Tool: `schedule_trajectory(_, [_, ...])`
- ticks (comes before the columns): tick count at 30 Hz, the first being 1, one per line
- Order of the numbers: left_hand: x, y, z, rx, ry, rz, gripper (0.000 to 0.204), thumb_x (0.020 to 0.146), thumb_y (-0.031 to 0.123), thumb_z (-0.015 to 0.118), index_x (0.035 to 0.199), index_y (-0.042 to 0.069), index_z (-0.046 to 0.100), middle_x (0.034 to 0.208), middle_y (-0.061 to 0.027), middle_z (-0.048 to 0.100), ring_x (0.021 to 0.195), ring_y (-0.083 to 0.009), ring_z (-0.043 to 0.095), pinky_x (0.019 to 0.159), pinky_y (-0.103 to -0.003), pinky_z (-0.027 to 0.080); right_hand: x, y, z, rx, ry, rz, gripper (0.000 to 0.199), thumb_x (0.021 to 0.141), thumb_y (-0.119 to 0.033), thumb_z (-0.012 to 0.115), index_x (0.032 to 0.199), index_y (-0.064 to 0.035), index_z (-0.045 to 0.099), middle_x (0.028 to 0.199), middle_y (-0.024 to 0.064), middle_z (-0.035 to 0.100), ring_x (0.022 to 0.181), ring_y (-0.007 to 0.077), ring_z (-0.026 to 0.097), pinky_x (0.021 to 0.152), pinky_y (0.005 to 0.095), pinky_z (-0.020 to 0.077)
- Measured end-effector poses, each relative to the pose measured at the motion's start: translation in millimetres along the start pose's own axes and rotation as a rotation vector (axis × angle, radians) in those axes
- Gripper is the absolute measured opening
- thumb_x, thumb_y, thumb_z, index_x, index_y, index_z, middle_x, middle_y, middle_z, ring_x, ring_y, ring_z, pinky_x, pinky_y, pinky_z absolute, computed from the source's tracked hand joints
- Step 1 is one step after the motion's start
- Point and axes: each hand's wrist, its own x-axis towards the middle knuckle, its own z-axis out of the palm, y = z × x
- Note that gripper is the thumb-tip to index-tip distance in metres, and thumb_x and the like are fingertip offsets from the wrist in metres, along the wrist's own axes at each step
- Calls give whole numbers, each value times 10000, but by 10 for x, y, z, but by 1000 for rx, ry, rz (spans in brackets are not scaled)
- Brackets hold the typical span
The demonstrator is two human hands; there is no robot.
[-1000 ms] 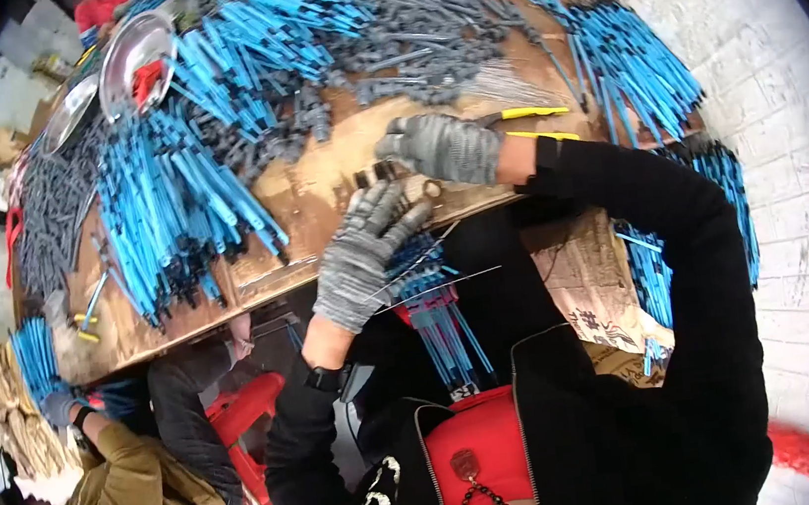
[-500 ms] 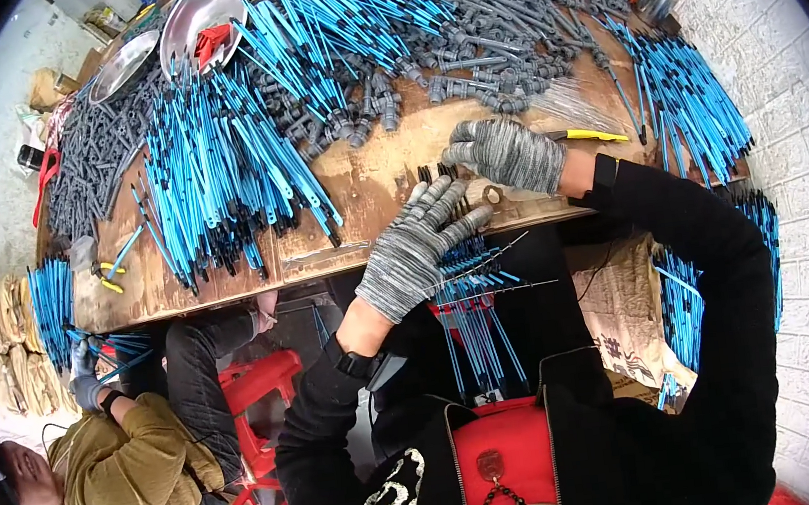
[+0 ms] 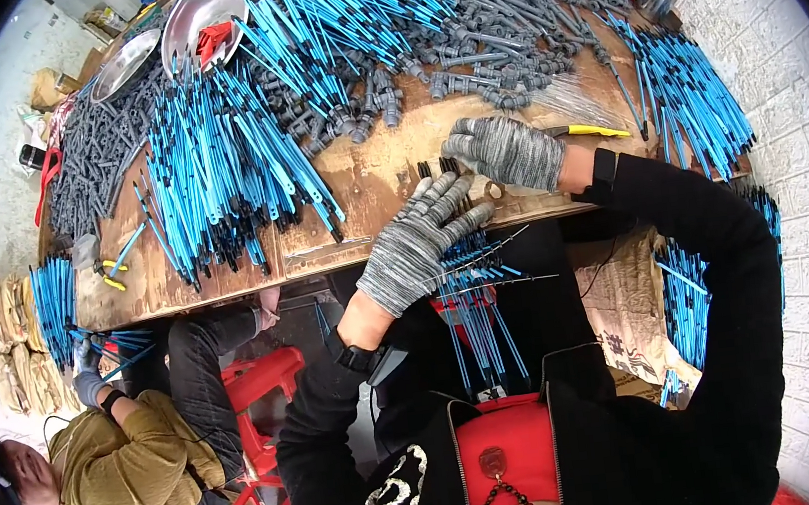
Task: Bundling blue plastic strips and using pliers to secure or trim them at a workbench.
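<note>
A bundle of thin blue rods with black ends (image 3: 478, 329) runs from my lap up to the table edge. Across its upper part lies my left hand (image 3: 419, 246), in a grey knit glove, with fingers stretched out and thumb apart. Beyond those fingers, the rods' black tips (image 3: 425, 169) stick out over the wooden table (image 3: 365, 172). Just right of the tips, my right hand (image 3: 511, 155), gloved alike, has its fingers curled and pressed together against them. Whatever sits in its fingertips is hidden. A yellow-handled tool (image 3: 590, 131) lies behind the right hand.
Piles of blue rods (image 3: 226, 173) and grey plastic fittings (image 3: 516, 0) cover the table's back and left. More rods (image 3: 692, 100) lean at the right. Metal plates (image 3: 199, 22) stand at the back. A co-worker (image 3: 129, 463) sits at the left beside a red stool (image 3: 264, 378).
Both hands keep nearly the same place and pose. The whole view has shifted very slightly.
</note>
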Motion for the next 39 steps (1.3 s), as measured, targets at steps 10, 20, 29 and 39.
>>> schedule_trajectory(10, [-15,-27,43,-3,18,25,588,728,339,625,1289,214,499,1384,-112,395,1265,-336,372,1067,-416,293,29,-58,-6,-93,-103,37,206,782,-75,533,985,-39,544,867,138,542,776,298,616,636,363,515])
schedule_trajectory(20, [18,-57,32,-25,5,58,546,749,294,610,1278,202,511,1372,-117,409,1279,-319,363,1084,-412,267,55,-78,5,-166,-74,-51,217,775,-64,539,990,-32,548,884,146,546,796,299,615,650,363,518])
schedule_trajectory(29, [-42,-32,63,-68,16,31,531,737,211,595,1264,200,524,1347,-91,447,1277,-287,378,1095,-401,257,62,-254,-84,-227,-187,191,222,788,-55,525,1006,-19,541,868,161,562,801,301,616,662,380,517])
schedule_trajectory(39, [-21,-15,84,-61,23,51,523,736,262,613,1248,182,539,1340,-100,452,1270,-282,387,1092,-398,263,129,-126,-39,-250,-268,115,179,780,-93,523,945,-24,539,800,140,559,735,292,602,630,382,500])
